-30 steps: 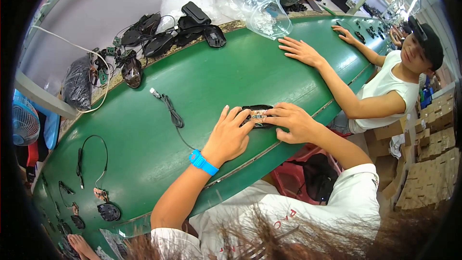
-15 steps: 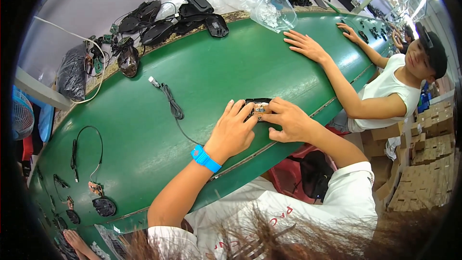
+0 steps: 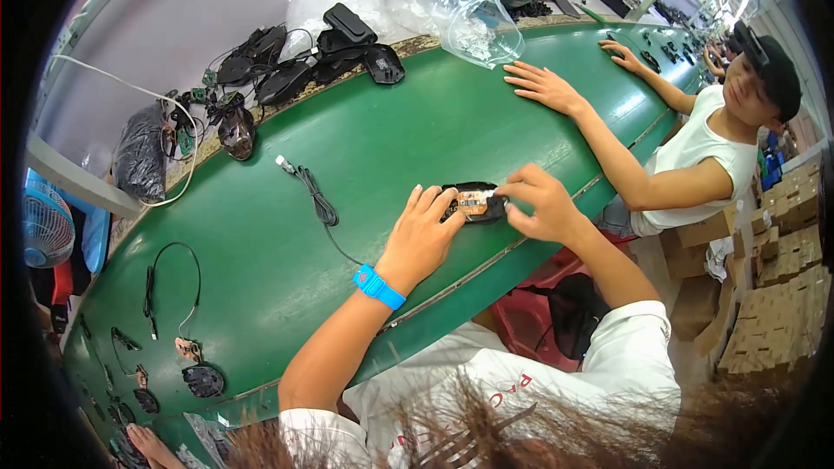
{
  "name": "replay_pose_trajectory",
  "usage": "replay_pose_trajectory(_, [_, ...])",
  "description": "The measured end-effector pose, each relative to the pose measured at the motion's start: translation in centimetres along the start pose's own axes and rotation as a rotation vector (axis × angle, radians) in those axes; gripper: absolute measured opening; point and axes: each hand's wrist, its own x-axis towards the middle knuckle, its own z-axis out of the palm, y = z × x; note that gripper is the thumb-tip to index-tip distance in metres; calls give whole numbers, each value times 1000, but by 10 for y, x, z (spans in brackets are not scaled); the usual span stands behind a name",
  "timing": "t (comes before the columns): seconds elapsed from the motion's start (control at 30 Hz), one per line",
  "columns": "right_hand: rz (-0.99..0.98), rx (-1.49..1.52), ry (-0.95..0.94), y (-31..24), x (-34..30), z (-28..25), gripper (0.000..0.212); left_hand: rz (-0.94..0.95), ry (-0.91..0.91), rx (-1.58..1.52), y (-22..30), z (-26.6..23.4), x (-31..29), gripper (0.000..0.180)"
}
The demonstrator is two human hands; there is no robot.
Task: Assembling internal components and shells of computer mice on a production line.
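On the green belt in front of me lies a black computer mouse base (image 3: pixel 499 211), with an orange-brown circuit board (image 3: pixel 472 202) inside it. My left hand (image 3: pixel 419 241), with a blue wristband, holds the left end, its fingertips pressed on the board and shell. At the right end my right hand (image 3: pixel 546 206) is closed in a pinch, thumb and index fingertip together beside the shell. What lies between them is too small to make out. A bundled black cable (image 3: pixel 320 201) with a pale plug runs along the belt to beneath my left wrist.
Mouse shells (image 3: pixel 347 52) and clear plastic bags (image 3: pixel 478 26) line the far ledge. A co-worker's arm (image 3: pixel 617 156) rests on the belt at the right. Several opened mice with boards and cables, including a mouse base (image 3: pixel 203 379), lie at the left. Another person's hand (image 3: pixel 149 445) is at lower left.
My right hand has drawn back to the right from the board into a pinch, uncovering more of the board and shell. My left hand stays on the mouse base.
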Motion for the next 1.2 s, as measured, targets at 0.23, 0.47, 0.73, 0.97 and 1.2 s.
replay_pose_trajectory(0.23, [63,-105,192,15,-14,17,35,-96,67,124,-10,14,26,33])
replay_pose_trajectory(0.47, [138,-132,378,17,-20,36,36,-206,124,154,11,-7,42,33])
replay_pose_trajectory(0.73, [93,-197,438,27,-21,39,34,19,0,-129,5,-68,-36,25])
replay_pose_trajectory(0.97, [-62,-200,479,-33,52,49,43,-105,117,-24,-18,-76,-88,25])
replay_pose_trajectory(1.2, [-156,-220,572,-49,129,74,55,-142,265,31,-23,-79,-90,29])
